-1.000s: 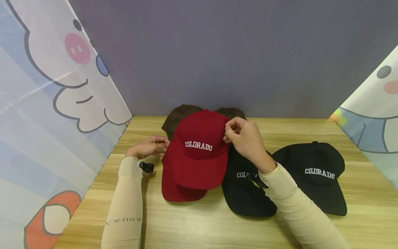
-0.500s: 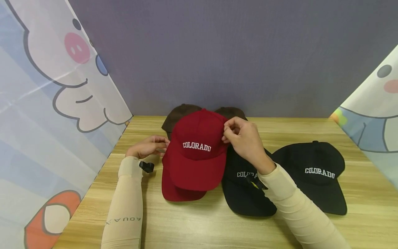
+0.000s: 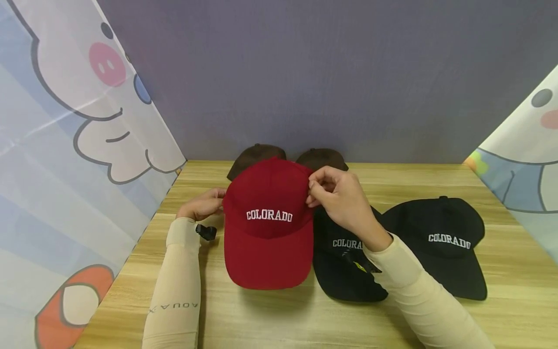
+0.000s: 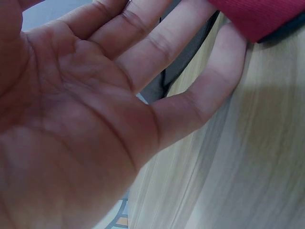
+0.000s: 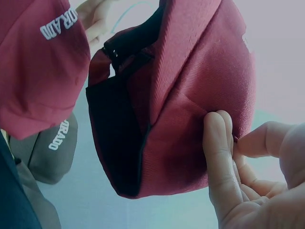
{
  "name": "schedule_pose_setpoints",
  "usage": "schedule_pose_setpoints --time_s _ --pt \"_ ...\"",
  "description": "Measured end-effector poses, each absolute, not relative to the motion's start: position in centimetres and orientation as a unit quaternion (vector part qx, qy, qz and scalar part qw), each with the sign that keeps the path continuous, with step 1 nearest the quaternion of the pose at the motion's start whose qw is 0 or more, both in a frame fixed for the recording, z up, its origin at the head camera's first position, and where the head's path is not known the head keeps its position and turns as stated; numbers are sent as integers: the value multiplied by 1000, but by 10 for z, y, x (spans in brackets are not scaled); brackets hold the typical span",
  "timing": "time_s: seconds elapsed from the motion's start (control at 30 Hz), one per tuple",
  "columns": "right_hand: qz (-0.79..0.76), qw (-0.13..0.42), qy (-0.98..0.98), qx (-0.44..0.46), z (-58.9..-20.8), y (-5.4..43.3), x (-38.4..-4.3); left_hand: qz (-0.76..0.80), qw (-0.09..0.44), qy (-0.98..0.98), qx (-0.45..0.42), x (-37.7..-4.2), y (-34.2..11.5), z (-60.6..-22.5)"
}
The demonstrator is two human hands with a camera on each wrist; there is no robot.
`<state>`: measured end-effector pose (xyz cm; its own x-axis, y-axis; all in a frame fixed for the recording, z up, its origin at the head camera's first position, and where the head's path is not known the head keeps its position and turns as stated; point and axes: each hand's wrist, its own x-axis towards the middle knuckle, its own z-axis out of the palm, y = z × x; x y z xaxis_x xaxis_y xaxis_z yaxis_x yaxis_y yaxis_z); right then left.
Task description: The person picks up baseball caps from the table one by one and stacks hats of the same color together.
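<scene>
My right hand pinches the right side of a red baseball cap lettered COLORADO, brim toward me. In the right wrist view, thumb and fingers squeeze this cap's fabric, its dark inner band and back strap showing. A second red cap shows beyond; in the head view the held cap covers it. My left hand is at the left side of the red caps, its fingertips partly hidden. In the left wrist view the fingers reach out fairly straight, the little finger beside red fabric.
Two black COLORADO caps lie to the right, the nearer one partly under my right forearm. Behind the red cap are two brown caps, close to the grey back panel. Printed cloth borders the wooden table.
The held red cap has moved left and toward me, now covering the lower red cap in the head view. My right hand has shifted slightly left with it; the left hand has barely moved.
</scene>
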<state>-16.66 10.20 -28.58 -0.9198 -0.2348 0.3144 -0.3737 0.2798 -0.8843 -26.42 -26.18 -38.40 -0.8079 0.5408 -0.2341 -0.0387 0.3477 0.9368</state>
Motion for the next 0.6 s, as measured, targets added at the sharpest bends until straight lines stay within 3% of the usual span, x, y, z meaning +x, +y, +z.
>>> schedule_pose_setpoints --time_s 0.6 --pt "560 -1 -811 171 -319 78 -177 538 266 778 185 -263 -262 -384"
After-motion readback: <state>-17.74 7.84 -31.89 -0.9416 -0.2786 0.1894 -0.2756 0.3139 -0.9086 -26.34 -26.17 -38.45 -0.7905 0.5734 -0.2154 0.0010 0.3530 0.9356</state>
